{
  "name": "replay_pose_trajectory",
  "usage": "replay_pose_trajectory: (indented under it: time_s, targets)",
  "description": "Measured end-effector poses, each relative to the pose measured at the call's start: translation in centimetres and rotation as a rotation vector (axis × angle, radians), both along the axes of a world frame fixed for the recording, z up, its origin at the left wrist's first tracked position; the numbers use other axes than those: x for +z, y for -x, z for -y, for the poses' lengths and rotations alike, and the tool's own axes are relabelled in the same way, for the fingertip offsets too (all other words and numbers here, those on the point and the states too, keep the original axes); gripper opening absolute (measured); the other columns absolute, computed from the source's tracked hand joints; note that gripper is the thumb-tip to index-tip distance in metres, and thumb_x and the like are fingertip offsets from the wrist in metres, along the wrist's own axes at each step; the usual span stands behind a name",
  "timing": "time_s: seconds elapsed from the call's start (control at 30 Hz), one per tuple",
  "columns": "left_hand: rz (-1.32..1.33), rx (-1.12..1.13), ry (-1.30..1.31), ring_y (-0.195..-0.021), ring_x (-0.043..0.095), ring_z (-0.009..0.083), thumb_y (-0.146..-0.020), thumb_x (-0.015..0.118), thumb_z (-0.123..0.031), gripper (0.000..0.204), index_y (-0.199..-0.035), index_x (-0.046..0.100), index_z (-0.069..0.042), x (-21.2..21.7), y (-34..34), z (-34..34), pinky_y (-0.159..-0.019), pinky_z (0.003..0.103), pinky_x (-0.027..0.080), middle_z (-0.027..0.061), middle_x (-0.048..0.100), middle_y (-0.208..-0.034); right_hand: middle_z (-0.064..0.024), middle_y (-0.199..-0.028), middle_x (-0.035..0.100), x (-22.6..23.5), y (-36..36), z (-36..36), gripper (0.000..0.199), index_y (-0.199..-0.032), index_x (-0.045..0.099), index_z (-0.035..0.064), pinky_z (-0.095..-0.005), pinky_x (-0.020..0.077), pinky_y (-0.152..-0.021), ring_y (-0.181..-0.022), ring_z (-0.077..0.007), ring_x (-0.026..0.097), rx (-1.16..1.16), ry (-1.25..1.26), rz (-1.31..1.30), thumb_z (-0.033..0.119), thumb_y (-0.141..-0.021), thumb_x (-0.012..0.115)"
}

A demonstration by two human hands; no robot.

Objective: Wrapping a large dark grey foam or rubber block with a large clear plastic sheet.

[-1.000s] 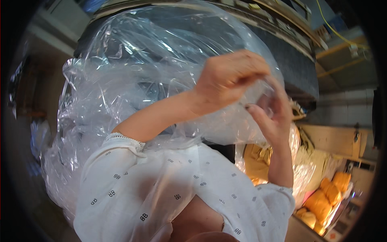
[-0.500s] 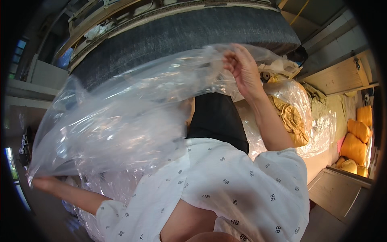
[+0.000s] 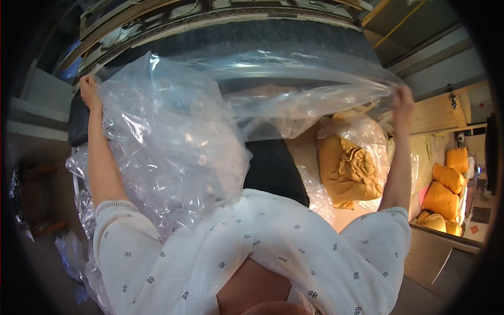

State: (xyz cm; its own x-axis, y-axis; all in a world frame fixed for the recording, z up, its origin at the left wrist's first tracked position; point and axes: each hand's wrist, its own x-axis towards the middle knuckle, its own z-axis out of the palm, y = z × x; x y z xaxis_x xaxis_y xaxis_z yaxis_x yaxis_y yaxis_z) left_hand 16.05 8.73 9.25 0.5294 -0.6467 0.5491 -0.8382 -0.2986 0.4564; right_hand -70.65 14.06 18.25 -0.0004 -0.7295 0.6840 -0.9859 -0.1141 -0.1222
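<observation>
Nearest is the white shirt [image 3: 194, 262], then dark trousers [image 3: 275, 170], with the clear plastic sheet [image 3: 168, 126] bunched up to the left of them and a mustard fabric bundle [image 3: 349, 170] off to the right. Farther out, the left hand [image 3: 90, 90] is closed on the sheet's left edge and the right hand [image 3: 403, 102], kinda blurry, looks pinched on the other end, arms wide. The far stretch of film runs pretty taut between them, over the dark padded surface [image 3: 294, 37]. Imo, keep both hands level, pull evenly, and shake out that left-hand bunch gently; thin film probably clings and creases easily.
</observation>
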Motion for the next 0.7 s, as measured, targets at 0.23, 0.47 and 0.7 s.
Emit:
replay_pose_trajectory:
  time_s: [0.23,0.47,0.7]
  targets:
    - [-0.097,-0.203,0.141,-0.079,0.056,0.0234,-0.086,0.049,-0.025,0.024,-0.095,0.055,-0.003,1.9,5.5,0.1,-0.073,0.031,0.043,0.0117,0.058,-0.086,-0.0206,-0.098,0.056,14.9,0.0,5.5,0.025,-0.100,0.055,-0.0010,-0.0378,0.0438,-0.078,-0.088,-0.0296,0.056,-0.276,0.182,0.172,0.012,-0.080,0.051]
    - [0.026,-0.160,-0.064,-0.094,0.055,0.0285,-0.088,0.047,-0.018,0.025,-0.107,0.052,-0.003,1.2,-5.7,-15.6,-0.085,0.032,0.041,0.0149,0.057,-0.101,-0.0236,-0.140,0.018,-5.2,-0.4,13.3,0.076,-0.138,0.017,0.0036,-0.0460,0.0218,-0.103,-0.128,-0.0388,0.022,-0.335,-0.362,0.371,0.040,-0.078,0.046]
    - [0.168,0.138,-0.328,-0.089,0.056,0.0251,-0.086,0.050,-0.023,0.028,-0.102,0.051,0.001,4.0,-18.0,-21.5,-0.079,0.033,0.042,0.0150,0.059,-0.099,-0.0160,-0.122,0.047,-0.1,-0.1,14.8,0.048,-0.110,0.057,0.0090,-0.0466,0.0355,-0.091,-0.110,-0.0377,0.044,-0.554,-0.471,0.004,0.041,-0.081,0.035]
